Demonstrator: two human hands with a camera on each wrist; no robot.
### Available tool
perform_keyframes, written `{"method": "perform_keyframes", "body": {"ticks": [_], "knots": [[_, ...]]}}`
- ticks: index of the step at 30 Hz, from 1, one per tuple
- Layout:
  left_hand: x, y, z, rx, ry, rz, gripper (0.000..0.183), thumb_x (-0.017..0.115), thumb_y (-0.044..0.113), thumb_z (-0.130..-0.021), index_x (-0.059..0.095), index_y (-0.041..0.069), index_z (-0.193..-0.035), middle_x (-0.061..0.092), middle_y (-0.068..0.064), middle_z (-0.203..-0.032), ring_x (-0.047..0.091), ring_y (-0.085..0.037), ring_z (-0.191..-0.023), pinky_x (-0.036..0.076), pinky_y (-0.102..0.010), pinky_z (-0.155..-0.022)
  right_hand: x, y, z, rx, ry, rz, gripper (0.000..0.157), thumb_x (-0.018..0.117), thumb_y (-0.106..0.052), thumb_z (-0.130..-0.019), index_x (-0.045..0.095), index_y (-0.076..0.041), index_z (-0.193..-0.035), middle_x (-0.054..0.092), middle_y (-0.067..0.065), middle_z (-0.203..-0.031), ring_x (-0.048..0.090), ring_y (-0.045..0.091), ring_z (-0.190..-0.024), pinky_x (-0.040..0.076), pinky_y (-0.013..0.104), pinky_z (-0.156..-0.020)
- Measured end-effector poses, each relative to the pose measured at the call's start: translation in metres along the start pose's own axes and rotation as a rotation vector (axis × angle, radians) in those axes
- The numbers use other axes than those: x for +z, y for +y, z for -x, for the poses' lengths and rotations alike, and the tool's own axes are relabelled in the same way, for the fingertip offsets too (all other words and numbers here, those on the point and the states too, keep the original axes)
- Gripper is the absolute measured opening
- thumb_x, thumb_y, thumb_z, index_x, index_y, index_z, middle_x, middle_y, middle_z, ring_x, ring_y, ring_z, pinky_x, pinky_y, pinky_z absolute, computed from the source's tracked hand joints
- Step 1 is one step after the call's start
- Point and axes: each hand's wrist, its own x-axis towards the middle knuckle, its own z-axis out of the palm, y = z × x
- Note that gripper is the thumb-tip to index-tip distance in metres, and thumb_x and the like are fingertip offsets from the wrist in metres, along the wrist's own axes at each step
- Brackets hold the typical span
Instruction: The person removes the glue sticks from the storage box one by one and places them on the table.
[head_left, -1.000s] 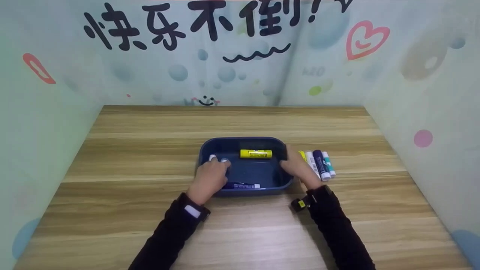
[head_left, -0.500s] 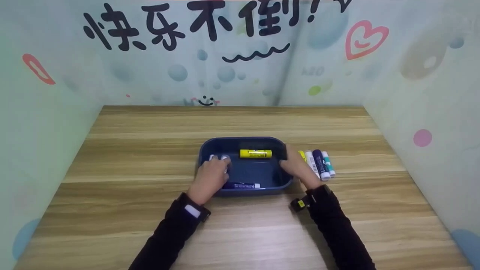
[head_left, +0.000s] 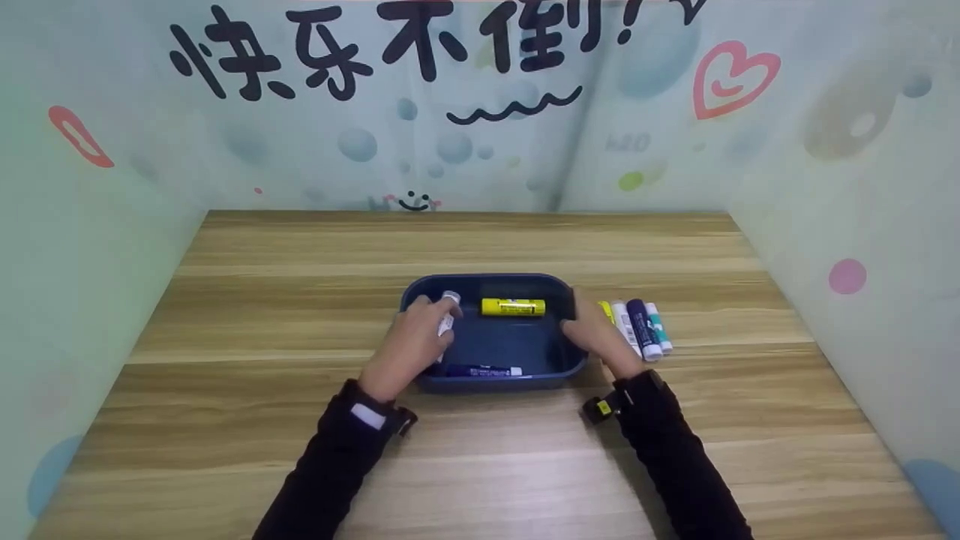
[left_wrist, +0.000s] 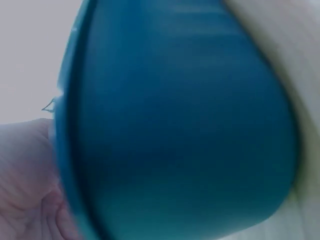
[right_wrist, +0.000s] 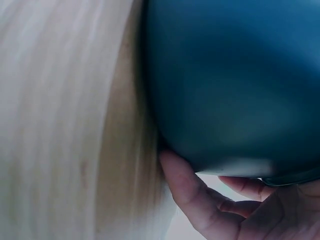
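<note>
A dark blue plastic basin [head_left: 502,349] stands on the table. My left hand [head_left: 407,341] reaches over its left end and holds a white glue stick [head_left: 446,324] between thumb and fingers, partly hidden by them. In the left wrist view the basin's outer wall [left_wrist: 185,110] covers most of the hand [left_wrist: 25,170]. My right hand [head_left: 600,336] grips the basin's right end, thumb inside the rim. The right wrist view has its fingers [right_wrist: 187,187] against the outer wall. Inside the basin lie a yellow glue stick [head_left: 513,307] at the back and a purple one [head_left: 484,370] along the front.
Just right of the basin, several glue sticks lie side by side: a white one [head_left: 626,328], a purple one [head_left: 643,330], a teal and white one [head_left: 658,328] and a partly hidden yellow one [head_left: 606,310]. Printed walls [head_left: 480,165] enclose the wooden table [head_left: 262,315] on three sides.
My left hand has shifted slightly left and back, its fingers spreading. Two white ends showed by its fingertips before; now one white glue stick shows, farther back. The right hand stays put.
</note>
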Motion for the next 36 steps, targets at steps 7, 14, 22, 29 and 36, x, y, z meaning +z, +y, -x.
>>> {"method": "perform_keyframes", "body": {"ticks": [7, 14, 22, 29, 36], "knots": [[-0.018, -0.002, 0.001, -0.008, -0.026, 0.063, 0.026, 0.062, 0.01, -0.085, 0.063, 0.01, -0.111, 0.058, -0.016, -0.107, 0.056, -0.027, -0.094, 0.054, -0.037, -0.076, 0.001, 0.001, 0.0, 0.002, 0.008, -0.012, 0.046, 0.047, 0.002, -0.074, 0.041, 0.012, -0.119, 0.053, 0.033, -0.116, 0.051, 0.04, -0.105, 0.042, 0.053, -0.094], [-0.041, -0.007, 0.004, -0.019, -0.071, 0.156, 0.029, 0.059, 0.01, -0.087, 0.06, 0.008, -0.116, 0.058, -0.016, -0.12, 0.056, -0.027, -0.1, 0.052, -0.038, -0.081, 0.002, 0.002, -0.002, 0.019, 0.004, -0.019, 0.046, 0.047, 0.003, -0.076, 0.041, 0.011, -0.12, 0.053, 0.032, -0.117, 0.05, 0.039, -0.106, 0.042, 0.052, -0.095], [-0.064, -0.031, 0.007, -0.057, -0.089, 0.197, 0.03, 0.058, 0.012, -0.089, 0.058, 0.009, -0.119, 0.056, -0.018, -0.123, 0.057, -0.029, -0.101, 0.051, -0.036, -0.077, 0.0, -0.001, 0.0, -0.013, 0.012, -0.057, 0.049, 0.046, 0.004, -0.072, 0.041, 0.013, -0.119, 0.052, 0.032, -0.115, 0.049, 0.039, -0.105, 0.04, 0.052, -0.096], [-0.079, -0.063, 0.009, -0.138, -0.124, 0.237, 0.031, 0.053, 0.011, -0.091, 0.055, 0.008, -0.122, 0.053, -0.022, -0.126, 0.056, -0.033, -0.103, 0.052, -0.035, -0.076, 0.0, 0.001, 0.0, 0.005, 0.006, -0.039, 0.049, 0.047, 0.003, -0.074, 0.04, 0.012, -0.122, 0.052, 0.032, -0.118, 0.049, 0.04, -0.108, 0.04, 0.052, -0.097], [-0.083, -0.094, 0.012, -0.219, -0.16, 0.228, 0.032, 0.051, 0.006, -0.091, 0.052, 0.001, -0.123, 0.051, -0.028, -0.127, 0.057, -0.035, -0.102, 0.052, -0.036, -0.078, 0.0, 0.0, 0.0, 0.013, -0.006, -0.027, 0.05, 0.048, 0.003, -0.075, 0.039, 0.012, -0.123, 0.051, 0.033, -0.119, 0.049, 0.041, -0.109, 0.041, 0.053, -0.096]]}}
